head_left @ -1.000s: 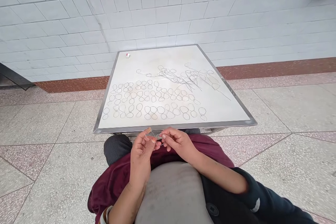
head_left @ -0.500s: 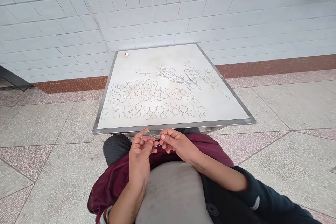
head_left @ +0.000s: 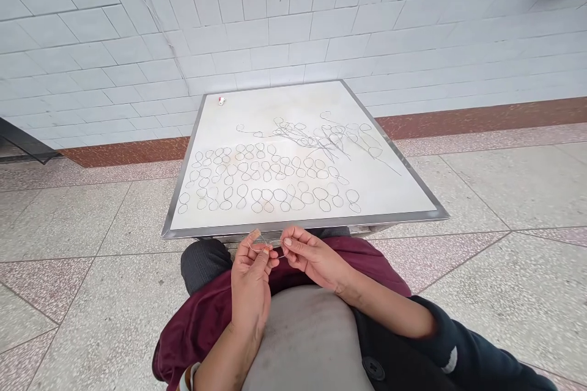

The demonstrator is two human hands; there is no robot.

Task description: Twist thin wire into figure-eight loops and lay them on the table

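Observation:
Between my two hands is a thin looped wire [head_left: 277, 256], held over my lap just in front of the table's near edge. My left hand [head_left: 255, 259] pinches it between thumb and fingers, with one loop around the raised index finger, which has a tan wrap at its tip. The fingers of my right hand [head_left: 305, 252] are pinched on the wire's other side. On the white table [head_left: 389, 195] lie rows of figure-eight wire loops [head_left: 241, 197], at the front and left. A tangled heap of longer wires with looped ends [head_left: 328, 137] lies farther back to the right.
A small white and red object [head_left: 222, 101] sits at the table's far left corner. The metal-edged table stands by a white tiled wall [head_left: 275, 30], where a thin cable [head_left: 172, 49] hangs. Speckled stone floor [head_left: 527, 275] surrounds it.
My hands have shifted slightly right and down in view, still pinching the wire. The right hand's fingers have drawn a little away from the left hand. Things on the table lie unchanged.

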